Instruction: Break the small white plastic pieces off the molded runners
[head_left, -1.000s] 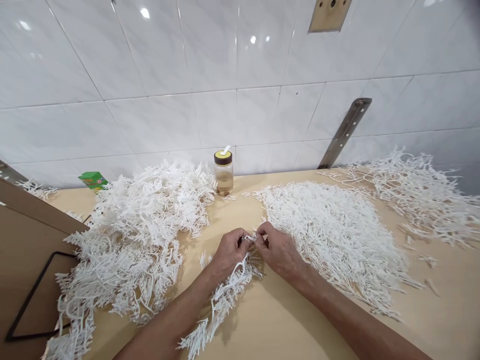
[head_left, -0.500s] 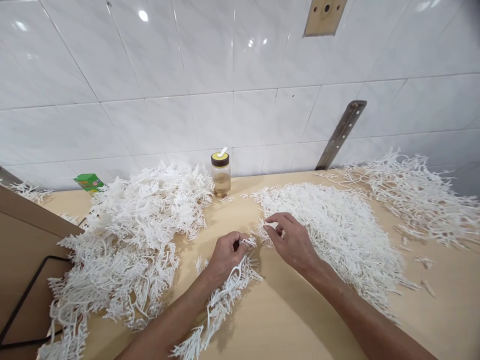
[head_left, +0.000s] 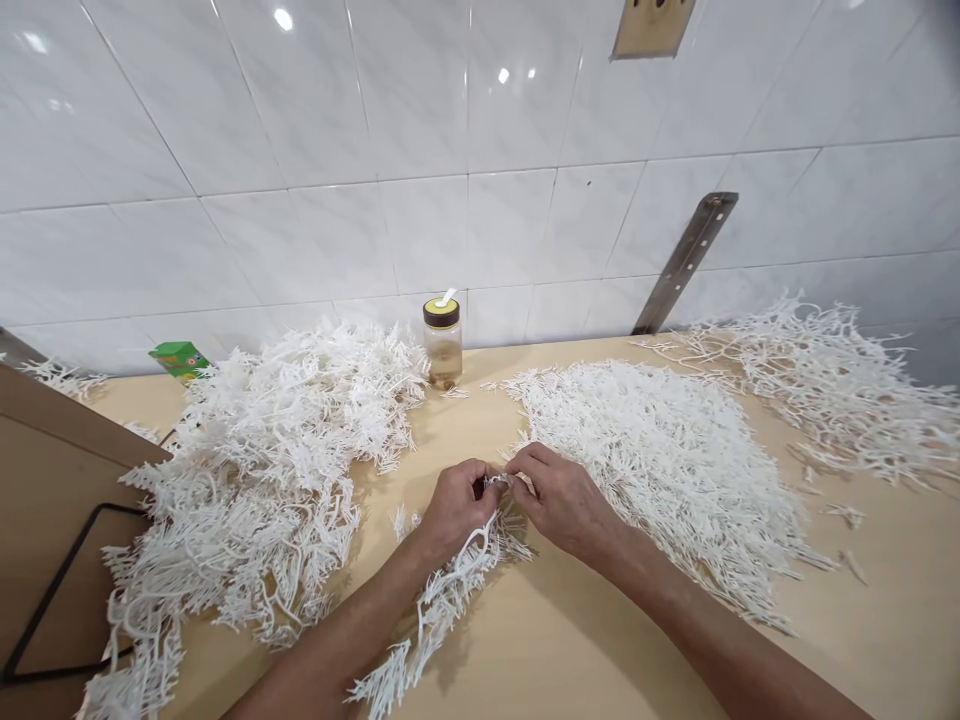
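My left hand point(head_left: 457, 508) is closed around a white branched plastic strand point(head_left: 454, 590), whose feathery length trails down toward the table's near edge. My right hand point(head_left: 562, 502) meets it at the strand's end, thumb and fingertips pinched on the thin white tips. The exact pinch point is partly hidden by the fingers. Left of my hands lies a tall tangled heap of similar branched strands point(head_left: 292, 430). Just beyond my right hand spreads a flatter pile of short loose white pieces point(head_left: 660, 450).
A jar with a yellow-and-black lid point(head_left: 443, 345) stands near the tiled wall. Bare, thin white stems point(head_left: 847, 385) lie at the far right. A green box point(head_left: 180, 358) sits behind the heap, and a brown board point(head_left: 60, 480) rises at left. A metal bracket point(head_left: 686, 262) leans against the wall.
My right hand has moved left from the edge of the loose pile to the strand's end and now pinches it. My left hand keeps its hold, nearly still.
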